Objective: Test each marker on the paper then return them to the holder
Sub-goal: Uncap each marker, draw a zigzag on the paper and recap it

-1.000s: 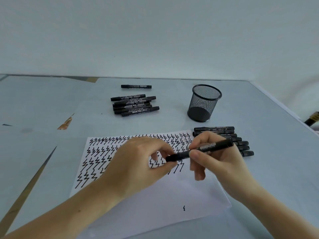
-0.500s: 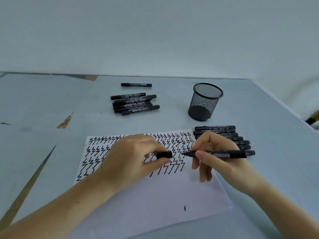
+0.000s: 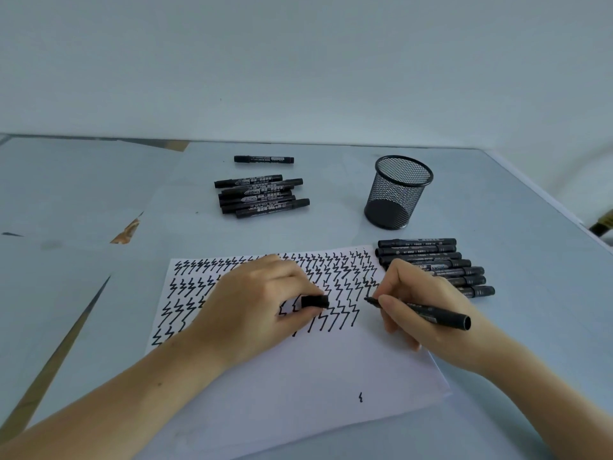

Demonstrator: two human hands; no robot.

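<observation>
A white sheet of paper [image 3: 298,386] lies in front of me, its upper half filled with rows of black zigzag marks. My right hand [image 3: 428,307] grips an uncapped black marker [image 3: 431,312], its tip pointing left just over the paper near the end of a zigzag row. My left hand [image 3: 252,310] rests on the paper and pinches the marker's black cap [image 3: 314,301]. The black mesh holder [image 3: 396,192] stands upright and empty behind the paper on the right.
A row of several capped markers [image 3: 431,260] lies right of the paper, partly behind my right hand. Another pile of markers [image 3: 260,195] lies at the back centre, with one single marker [image 3: 263,159] beyond it. The table's right edge [image 3: 544,200] runs diagonally.
The cap came off the marker and stayed in my left hand. My right hand turned the marker's tip down towards the paper and shifted right.
</observation>
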